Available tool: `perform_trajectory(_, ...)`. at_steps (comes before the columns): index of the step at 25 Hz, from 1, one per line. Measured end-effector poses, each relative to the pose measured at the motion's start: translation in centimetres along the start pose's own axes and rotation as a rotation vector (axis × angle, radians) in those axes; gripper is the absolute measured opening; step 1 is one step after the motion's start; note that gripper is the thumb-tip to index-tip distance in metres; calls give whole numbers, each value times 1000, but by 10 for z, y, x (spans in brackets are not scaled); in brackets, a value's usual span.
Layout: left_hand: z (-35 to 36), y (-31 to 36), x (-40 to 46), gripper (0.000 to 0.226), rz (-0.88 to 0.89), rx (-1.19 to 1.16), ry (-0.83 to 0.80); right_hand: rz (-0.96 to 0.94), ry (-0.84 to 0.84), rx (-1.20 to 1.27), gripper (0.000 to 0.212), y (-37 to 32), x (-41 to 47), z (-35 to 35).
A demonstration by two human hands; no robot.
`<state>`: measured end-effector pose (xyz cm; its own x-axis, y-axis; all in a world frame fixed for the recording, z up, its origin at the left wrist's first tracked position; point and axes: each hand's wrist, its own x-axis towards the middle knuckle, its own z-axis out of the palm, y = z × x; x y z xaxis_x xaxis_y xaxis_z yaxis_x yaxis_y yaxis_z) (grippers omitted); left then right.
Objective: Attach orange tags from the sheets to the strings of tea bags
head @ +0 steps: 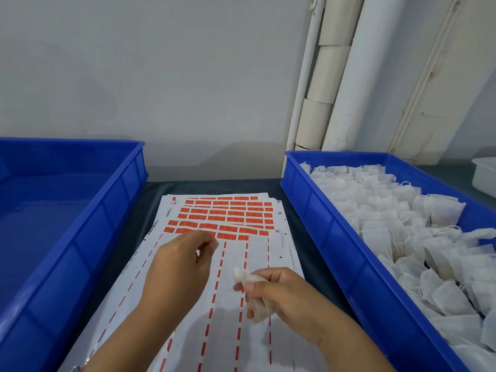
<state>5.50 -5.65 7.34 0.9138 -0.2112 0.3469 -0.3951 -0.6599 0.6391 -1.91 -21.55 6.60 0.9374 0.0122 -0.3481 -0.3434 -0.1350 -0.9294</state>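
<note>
Two big blue plastic crates, ribbed walls, glossy and rigid. Left crate (88, 232) along the left edge of the dark tabletop (214, 187), its floor bare blue. Right crate (330, 237) along the right edge, heaped with white tea bags (402, 218): soft, fibrous, square-cornered pouches, thin white strings looping among them. Corner of a white tub (484, 175) just beyond, at the far right edge.

Between the crates, a fanned stack of glossy white sheets (257, 264), reaching toward the near edge. Far end of the stack crowded with small rectangular orange tags (228, 212) in tidy rows; nearer part stripped to white backing, only dashed red-orange lines left running lengthwise.

Now the hands, both over the peeled part of the top sheet. Left hand (177, 267) raised above the paper near the lowest row of tags, fingers curled in, thumb and fingertips drawn close together at the tip; whether anything sits in that pinch, cannot tell. Right hand (279, 294) nearer the right crate, fingers wrapped round one tea bag (257, 310), its pale crumpled cloth bunched in the fist, a puff of white poking out above the thumb.
</note>
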Motion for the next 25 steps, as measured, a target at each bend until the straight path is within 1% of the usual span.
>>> perform_trajectory(2,1,4,-2,14,45,5,-59,13,-123,-34,19,1,-2,-2)
perform_trajectory(4,1,8,-3,15,94,2,-95,-25,-141,-41,19,3,-1,-1)
perform_trajectory(5,1,10,-3,13,113,0,-107,-50,-124,13,20,3,0,0)
perform_trajectory(8,-2,13,-1,11,153,-9,-134,-112,-23,217,22,2,2,1)
perform_trajectory(10,-1,13,1,14,173,-1,-143,-138,87,265,25,2,4,-2)
perform_trajectory(12,-1,13,4,13,177,9,-147,-136,140,297,20,2,7,-4)
perform_trajectory(14,2,13,8,9,153,-3,-152,-125,165,297,14,3,9,-5)
perform_trajectory(16,9,11,17,9,111,-57,-159,-97,245,304,11,5,14,-6)
perform_trajectory(18,25,6,30,7,6,-152,-159,-62,342,334,9,7,21,-10)
perform_trajectory(19,36,1,38,10,-54,-175,-161,-44,389,343,9,8,26,-12)
perform_trajectory(21,63,-10,54,26,-129,-105,-189,4,480,343,10,12,39,-19)
perform_trajectory(23,91,-18,67,38,-137,-16,-257,71,554,340,11,12,55,-27)
perform_trajectory(25,115,-26,80,53,-92,82,-370,151,599,409,14,7,71,-35)
